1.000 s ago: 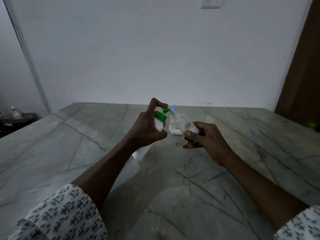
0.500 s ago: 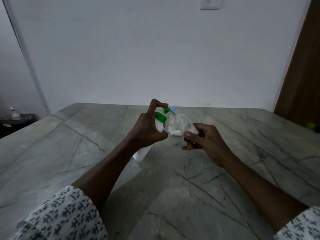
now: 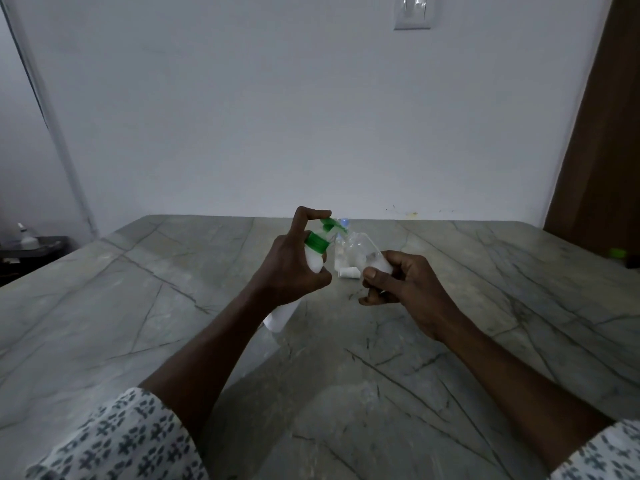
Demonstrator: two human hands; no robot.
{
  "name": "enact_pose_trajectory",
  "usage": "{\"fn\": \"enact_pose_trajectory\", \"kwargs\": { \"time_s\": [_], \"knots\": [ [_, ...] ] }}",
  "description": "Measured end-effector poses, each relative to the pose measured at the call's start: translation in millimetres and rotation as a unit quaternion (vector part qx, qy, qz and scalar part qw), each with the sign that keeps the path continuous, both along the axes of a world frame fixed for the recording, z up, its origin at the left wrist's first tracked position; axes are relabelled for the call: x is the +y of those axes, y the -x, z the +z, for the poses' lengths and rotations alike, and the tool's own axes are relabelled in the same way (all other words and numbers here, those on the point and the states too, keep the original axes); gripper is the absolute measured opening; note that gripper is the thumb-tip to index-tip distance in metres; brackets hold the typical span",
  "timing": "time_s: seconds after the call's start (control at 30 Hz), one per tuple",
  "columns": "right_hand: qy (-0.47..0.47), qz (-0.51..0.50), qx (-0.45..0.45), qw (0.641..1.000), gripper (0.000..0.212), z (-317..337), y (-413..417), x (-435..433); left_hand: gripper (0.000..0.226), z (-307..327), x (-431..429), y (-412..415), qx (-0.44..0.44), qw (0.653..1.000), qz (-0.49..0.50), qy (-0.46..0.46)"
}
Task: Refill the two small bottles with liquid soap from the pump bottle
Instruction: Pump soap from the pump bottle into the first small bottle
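My left hand (image 3: 291, 268) grips the white pump bottle (image 3: 282, 315), tilted to the right above the table, with the index finger curled on top of its green pump head (image 3: 329, 225). My right hand (image 3: 401, 289) holds a small clear bottle (image 3: 362, 249), tilted with its mouth up against the pump's nozzle. Behind them a second small bottle with a blue cap (image 3: 341, 237) stands on the table, mostly hidden. A small white cap (image 3: 348, 272) lies on the table between my hands.
A grey-green marble table (image 3: 173, 323) fills the lower view, ending at a white wall. A dark side surface with a small bottle (image 3: 26, 237) sits at far left. A brown door (image 3: 602, 133) and a green object (image 3: 618, 252) are at right.
Both hands and the bottles stay in almost the same pose; the left index finger rests on the pump head throughout.
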State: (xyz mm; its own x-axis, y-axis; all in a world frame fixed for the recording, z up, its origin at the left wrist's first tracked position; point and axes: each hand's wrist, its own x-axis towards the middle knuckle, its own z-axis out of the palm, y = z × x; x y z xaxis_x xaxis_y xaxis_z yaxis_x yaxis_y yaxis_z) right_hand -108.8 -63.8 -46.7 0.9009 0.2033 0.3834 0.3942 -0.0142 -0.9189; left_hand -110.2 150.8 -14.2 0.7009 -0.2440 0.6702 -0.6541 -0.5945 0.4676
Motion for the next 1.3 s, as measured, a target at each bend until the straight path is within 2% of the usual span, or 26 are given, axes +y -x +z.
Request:
{"fn": "enact_pose_trajectory", "kwargs": {
  "time_s": [0.27,0.57,0.93,1.1,1.3],
  "knots": [
    [0.021,-0.001,-0.005,1.0,0.032,-1.6,0.4,-0.1,0.069,1.3,-2.4,-1.7,0.002,1.0,0.011,0.007],
    [0.01,-0.009,-0.007,1.0,0.04,0.3,1.4,1.4,0.082,-0.4,-0.9,-0.9,-0.01,1.0,0.0,-0.008],
    [0.012,-0.003,-0.006,1.0,0.03,-0.4,2.5,0.8,0.069,0.6,-2.1,-1.6,-0.016,1.0,0.011,-0.003],
    [-0.008,-0.012,0.001,1.0,0.034,2.4,2.5,0.0,0.08,-1.7,-5.0,-1.6,-0.016,1.0,0.001,-0.009],
    [-0.013,-0.012,-0.005,1.0,0.031,4.0,5.1,-0.6,0.081,-1.3,-0.9,-2.6,-0.015,1.0,-0.004,-0.009]
  ]
}}
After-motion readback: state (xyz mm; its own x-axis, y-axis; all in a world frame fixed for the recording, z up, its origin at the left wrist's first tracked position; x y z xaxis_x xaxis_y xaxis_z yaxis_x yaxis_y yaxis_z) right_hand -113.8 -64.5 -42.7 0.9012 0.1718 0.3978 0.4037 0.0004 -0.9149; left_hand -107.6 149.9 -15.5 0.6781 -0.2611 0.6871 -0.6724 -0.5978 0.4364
